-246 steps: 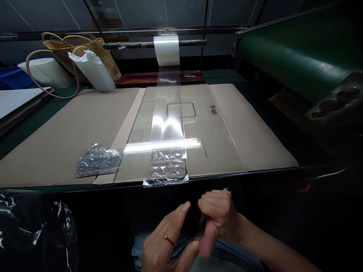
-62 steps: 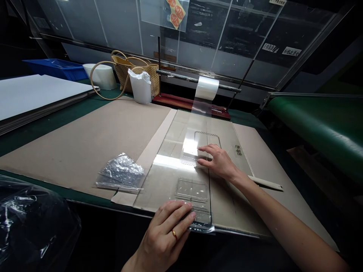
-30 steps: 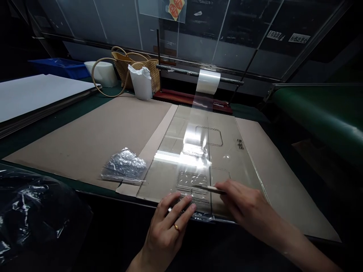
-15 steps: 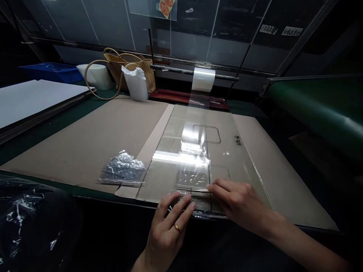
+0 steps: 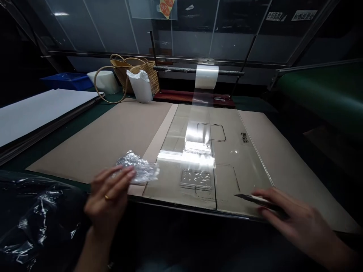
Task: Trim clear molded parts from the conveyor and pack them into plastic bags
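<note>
My left hand point(image 5: 109, 192) is closed on clear plastic film point(image 5: 144, 173) over the left cardboard, and its fingertips hide part of the crinkled pieces there. Which pieces are gripped and which lie beneath cannot be told. In my right hand point(image 5: 289, 215) is a slim knife point(image 5: 249, 198), its dark pointed blade aimed left just above the clear-covered board point(image 5: 181, 194). A strip of transparent film point(image 5: 198, 113) runs from a roll point(image 5: 207, 77) down onto that board. Near its front edge lies a flat clear rectangle with small bubbles point(image 5: 196, 178), between my hands.
Brown cardboard point(image 5: 96, 143) flanks the board. A stack of white sheets point(image 5: 42, 107) lies at left, near a blue bin point(image 5: 66, 80), white rolls point(image 5: 139, 87) and a woven bag point(image 5: 153, 77). Black plastic point(image 5: 36, 215) bulges at lower left; a green roller or belt point(image 5: 326, 87) stands at right.
My left hand has moved left from the board's front edge to the film pile, carrying clear film. My right hand has drawn back to the right with the knife.
</note>
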The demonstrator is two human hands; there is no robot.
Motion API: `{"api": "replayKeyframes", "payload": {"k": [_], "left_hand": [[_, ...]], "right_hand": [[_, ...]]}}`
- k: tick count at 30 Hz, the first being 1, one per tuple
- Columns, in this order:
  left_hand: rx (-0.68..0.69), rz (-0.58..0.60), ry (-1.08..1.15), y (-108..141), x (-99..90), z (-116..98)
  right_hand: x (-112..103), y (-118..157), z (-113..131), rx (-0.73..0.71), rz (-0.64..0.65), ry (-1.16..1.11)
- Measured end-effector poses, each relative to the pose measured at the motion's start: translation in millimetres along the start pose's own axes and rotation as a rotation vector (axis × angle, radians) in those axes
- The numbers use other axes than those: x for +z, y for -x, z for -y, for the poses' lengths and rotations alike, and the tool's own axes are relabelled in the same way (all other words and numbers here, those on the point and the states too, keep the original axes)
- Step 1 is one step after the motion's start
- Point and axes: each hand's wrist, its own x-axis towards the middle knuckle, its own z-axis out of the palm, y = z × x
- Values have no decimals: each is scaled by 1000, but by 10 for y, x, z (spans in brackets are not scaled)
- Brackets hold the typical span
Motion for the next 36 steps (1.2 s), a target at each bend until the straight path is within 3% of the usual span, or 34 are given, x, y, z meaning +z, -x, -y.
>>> {"api": "replayKeyframes", "payload": {"k": [3, 5, 7, 10, 13, 16, 21, 25, 31, 34, 36], "left_hand": [[60, 116, -54, -28, -62, 432], [91, 187, -28, -26, -88, 512], [38, 192, 28, -26, -106, 413], [-32, 186, 163, -69, -75, 50], [56, 293, 281, -177, 58, -325], [98, 412, 283, -303, 219, -537], [111, 547, 270, -423, 360, -624], [110, 544, 241, -459, 400, -645], [37, 537, 277, -508, 406, -646], [-8, 538, 293, -535, 420, -639], [-35, 539, 301, -565, 434, -630]], "right_hand": [[108, -219, 229, -15, 207, -135], [185, -384, 382, -20, 266, -156], [270, -523, 496, -33, 276, -134], [401, -636, 565, -76, 193, -46], [489, -653, 552, -128, 118, 44], [496, -649, 529, -116, 102, 51], [390, -643, 526, -85, 117, -78], [332, -623, 543, -115, 128, -107], [416, -665, 586, -231, 49, 133], [411, -734, 591, -208, 8, 83], [353, -815, 589, -147, 58, -26]]}}
